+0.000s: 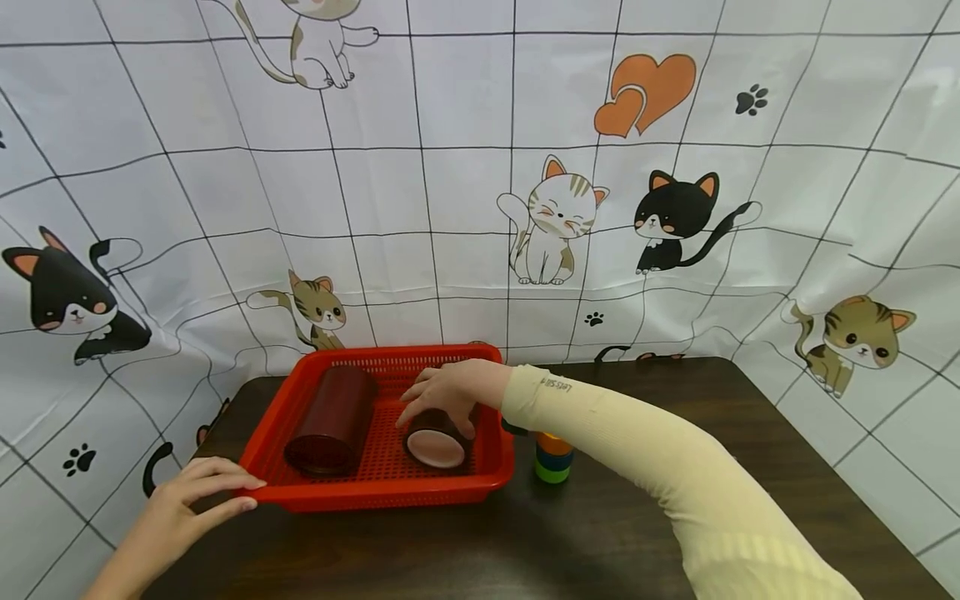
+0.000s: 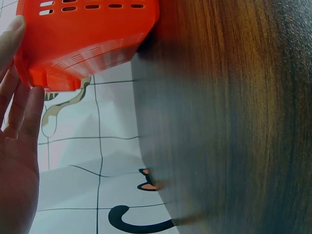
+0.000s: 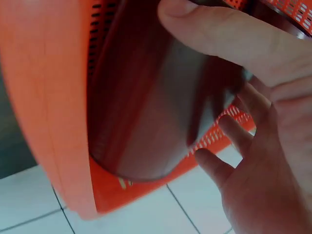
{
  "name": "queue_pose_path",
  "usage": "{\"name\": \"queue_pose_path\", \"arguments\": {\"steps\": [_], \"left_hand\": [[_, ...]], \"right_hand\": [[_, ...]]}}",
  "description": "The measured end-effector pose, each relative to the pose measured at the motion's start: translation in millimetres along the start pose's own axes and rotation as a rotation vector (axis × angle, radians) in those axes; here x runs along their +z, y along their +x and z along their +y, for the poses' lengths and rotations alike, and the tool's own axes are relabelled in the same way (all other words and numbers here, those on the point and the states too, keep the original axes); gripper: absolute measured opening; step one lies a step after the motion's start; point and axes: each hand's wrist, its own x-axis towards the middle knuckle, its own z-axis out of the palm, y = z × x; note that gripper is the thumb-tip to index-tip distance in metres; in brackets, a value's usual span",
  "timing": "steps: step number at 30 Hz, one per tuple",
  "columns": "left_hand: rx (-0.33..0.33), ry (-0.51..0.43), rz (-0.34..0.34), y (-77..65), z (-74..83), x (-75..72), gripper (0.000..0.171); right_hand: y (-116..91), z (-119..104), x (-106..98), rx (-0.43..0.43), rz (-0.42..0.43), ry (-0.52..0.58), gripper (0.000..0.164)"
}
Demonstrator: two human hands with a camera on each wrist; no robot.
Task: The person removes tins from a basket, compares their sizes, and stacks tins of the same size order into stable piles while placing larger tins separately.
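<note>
The red rectangular plastic basket (image 1: pixel 375 498) looks smooth and glossy. Inside, the dark-red cylinder (image 1: pixel 335 417) at nine o'clock and the pink-ended dark cylinder (image 1: pixel 435 448) at four o'clock have smooth, shiny sides. The dark-brown wood-grained table (image 1: pixel 600 533) looks satiny.

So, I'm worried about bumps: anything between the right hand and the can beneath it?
Nothing visible: the right hand is over this can in the red basket; the other can lies to its left.
</note>
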Motion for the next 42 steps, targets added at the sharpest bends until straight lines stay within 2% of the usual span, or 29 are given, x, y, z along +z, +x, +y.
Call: {"name": "queue_pose_path", "arguments": {"steps": [6,13,18,25,34,42], "left_hand": [[-0.014,-0.008,-0.007,-0.7,-0.9,0.7,0.044],[0.004,0.001,0.002,-1.2,-1.2,0.6,0.044],[0.004,-0.010,0.002,-2.0,-1.4,1.0,0.045],[-0.013,0.003,-0.007,-1.0,-0.6,0.6,0.042],[0.012,-0.012,0.002,-1.5,-2.0,0.9,0.045],[-0.001,0.006,0.001,-0.5,-0.2,0.4,0.045]], "right_hand": [[6.8,-1.7,2.5,-0.003,-0.003,0.033,0.104],[13.7,0.1,4.0,-0.011,0.017,0.068,0.106],[17.4,-2.3,5.6,-0.022,0.055,0.065,0.106],[23.7,-6.8,6.3,-0.044,0.079,0.139,0.104],[26.3,-11.0,3.6,-0.050,0.095,0.101,0.105],[32.0,-11.6,5.2,-0.055,0.106,0.145,0.105]]}}
